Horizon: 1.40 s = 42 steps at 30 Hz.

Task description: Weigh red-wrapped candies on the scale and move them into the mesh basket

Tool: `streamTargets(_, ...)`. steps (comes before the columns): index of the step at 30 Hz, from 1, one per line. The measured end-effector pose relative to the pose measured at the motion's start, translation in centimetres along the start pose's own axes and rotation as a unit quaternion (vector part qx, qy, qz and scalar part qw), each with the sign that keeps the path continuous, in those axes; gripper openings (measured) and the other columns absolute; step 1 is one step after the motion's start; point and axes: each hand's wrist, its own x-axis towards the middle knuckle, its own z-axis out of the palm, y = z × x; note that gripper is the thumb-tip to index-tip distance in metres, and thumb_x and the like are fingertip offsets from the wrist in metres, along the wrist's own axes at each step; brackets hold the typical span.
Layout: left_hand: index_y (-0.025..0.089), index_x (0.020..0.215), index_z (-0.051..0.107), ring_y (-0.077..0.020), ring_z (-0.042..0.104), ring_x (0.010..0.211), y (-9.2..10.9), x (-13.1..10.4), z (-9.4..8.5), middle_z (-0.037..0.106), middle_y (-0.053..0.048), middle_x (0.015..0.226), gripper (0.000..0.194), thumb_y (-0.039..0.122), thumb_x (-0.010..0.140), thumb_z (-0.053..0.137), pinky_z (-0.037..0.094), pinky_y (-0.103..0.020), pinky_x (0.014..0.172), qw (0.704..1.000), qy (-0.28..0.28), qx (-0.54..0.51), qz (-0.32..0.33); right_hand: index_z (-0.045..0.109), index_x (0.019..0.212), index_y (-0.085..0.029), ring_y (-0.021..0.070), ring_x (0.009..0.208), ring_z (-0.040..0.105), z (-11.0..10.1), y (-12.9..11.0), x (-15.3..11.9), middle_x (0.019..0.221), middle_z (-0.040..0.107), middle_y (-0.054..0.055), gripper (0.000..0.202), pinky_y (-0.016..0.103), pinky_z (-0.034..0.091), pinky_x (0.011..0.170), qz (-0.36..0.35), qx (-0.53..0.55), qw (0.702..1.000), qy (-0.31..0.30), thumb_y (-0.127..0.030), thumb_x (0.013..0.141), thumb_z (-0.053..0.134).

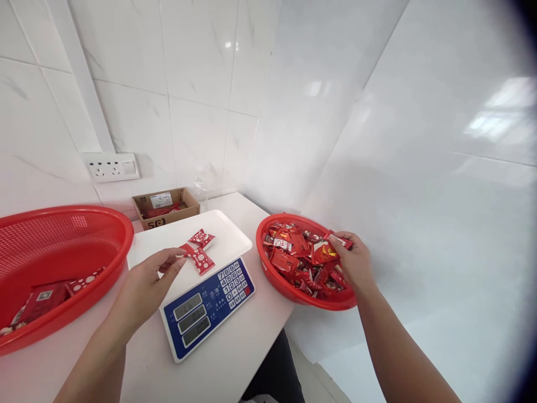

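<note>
My left hand [151, 285] is over the white weighing pan [229, 226] of a digital scale, thumb and fingers pinched on the edge of a small red snack packet with white dots [201, 261]. Another red and white packet [202, 239] lies just behind it on the pan. My right hand [354, 260] is at the right rim of a round red basket [277, 284], its fingers closed on a small red packet [342, 241]. Many red wrapped packets [289, 260] fill that basket. The scale's blue panel [212, 308] has a keypad and three displays, whose digits are hard to read.
A large red basket [100, 224] stands at the left with a few red packets [44, 302] inside. Behind the scale is a small cardboard box [188, 204] holding something red. Tiled walls with a socket [112, 168] close off the white table [247, 358].
</note>
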Motion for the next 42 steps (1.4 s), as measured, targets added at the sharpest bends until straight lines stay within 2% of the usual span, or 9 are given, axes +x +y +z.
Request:
streamTargets(4,0.025,0.098,0.066,-0.0244,0.065,0.092,0.8,-0.2,0.5,0.071,-0.004,0.103,0.044,0.062,0.079,0.050,0.053,-0.033,0.077,0.998,-0.023,-0.063,-0.003,0.058,0.082,-0.024,0.0137,0.061,0.062,2.2,-2.8,-1.1,0.071,0.064,-0.005,0.036,0.030,0.054,0.061,-0.009,0.110,0.994,0.011,-0.045,0.061,0.077)
streamTargets(7,0.025,0.112,0.060,-0.0265,0.061,0.106,1.6,-0.8,1.5,0.067,-0.007,0.112,0.047,0.059,0.081,0.052,0.051,-0.040,0.088,0.979,-0.082,-0.183,0.017,0.058,0.079,-0.024,0.0131,0.063,0.064,5.7,-5.6,-3.5,0.073,0.067,-0.005,0.034,0.029,0.055,0.062,0.021,0.269,0.962,-0.050,-0.034,0.057,0.082)
streamTargets(13,0.032,0.141,0.032,-0.0294,0.044,0.130,2.9,-2.1,3.2,0.043,-0.012,0.144,0.072,0.061,0.080,0.058,0.048,-0.043,0.096,0.858,-0.168,-0.486,-0.010,0.063,0.073,-0.024,0.0120,0.065,0.065,14.9,-9.0,-10.7,0.075,0.069,-0.005,0.025,0.027,0.056,0.063,0.089,0.423,0.864,-0.260,-0.028,0.061,0.084)
streamTargets(16,0.029,0.138,0.038,-0.0315,0.052,0.120,3.2,-2.0,3.2,0.044,-0.012,0.144,0.071,0.055,0.078,0.064,0.053,-0.040,0.084,0.818,-0.136,-0.557,-0.052,0.065,0.073,-0.023,0.0120,0.070,0.066,18.4,-9.2,-13.0,0.080,0.069,-0.004,0.022,0.026,0.057,0.066,0.100,0.437,0.830,-0.332,-0.028,0.063,0.084)
streamTargets(21,0.022,0.126,0.052,-0.0271,0.061,0.107,2.1,-0.8,2.2,0.062,-0.010,0.125,0.054,0.048,0.080,0.066,0.054,-0.035,0.080,0.842,-0.021,-0.531,-0.088,0.067,0.079,-0.024,0.0105,0.066,0.064,21.8,-9.1,-12.9,0.076,0.070,-0.004,0.018,0.022,0.055,0.061,0.103,0.424,0.816,-0.380,-0.030,0.069,0.081)
streamTargets(26,0.021,0.124,0.052,-0.0271,0.065,0.100,0.5,1.8,0.3,0.070,-0.008,0.110,0.056,0.055,0.080,0.061,0.054,-0.037,0.079,0.892,0.070,-0.431,-0.114,0.067,0.073,-0.024,0.0122,0.075,0.066,22.0,-9.7,-10.5,0.078,0.070,-0.005,0.018,0.030,0.056,0.074,0.075,0.502,0.820,-0.266,-0.026,0.064,0.083)
streamTargets(32,0.016,0.114,0.056,-0.0260,0.067,0.094,-0.8,5.1,0.2,0.071,-0.009,0.103,0.054,0.060,0.085,0.044,0.054,-0.036,0.077,0.979,0.054,-0.177,-0.087,0.068,0.078,-0.028,0.0103,0.068,0.060,18.5,-10.4,-8.5,0.073,0.065,-0.006,0.012,0.023,0.049,0.057,0.006,0.544,0.819,-0.184,-0.021,0.071,0.076)
streamTargets(38,0.020,0.082,0.065,-0.0254,0.066,0.075,-1.4,7.5,0.0,0.072,-0.005,0.078,0.045,0.062,0.070,0.060,0.048,-0.031,0.062,0.992,0.002,0.006,-0.127,0.070,0.077,-0.029,0.0104,0.066,0.053,15.8,-10.7,-7.8,0.075,0.056,-0.004,0.012,0.021,0.045,0.053,-0.034,0.548,0.814,-0.189,-0.019,0.073,0.074)
streamTargets(42,0.023,0.049,0.049,-0.0231,0.058,0.057,-1.3,8.2,-1.9,0.057,-0.002,0.052,0.047,0.066,0.064,0.061,0.038,-0.029,0.052,0.977,-0.006,0.141,-0.158,0.070,0.075,-0.028,0.0114,0.066,0.054,14.7,-10.9,-7.7,0.073,0.058,-0.003,0.011,0.021,0.045,0.051,-0.029,0.560,0.805,-0.195,-0.020,0.072,0.076)
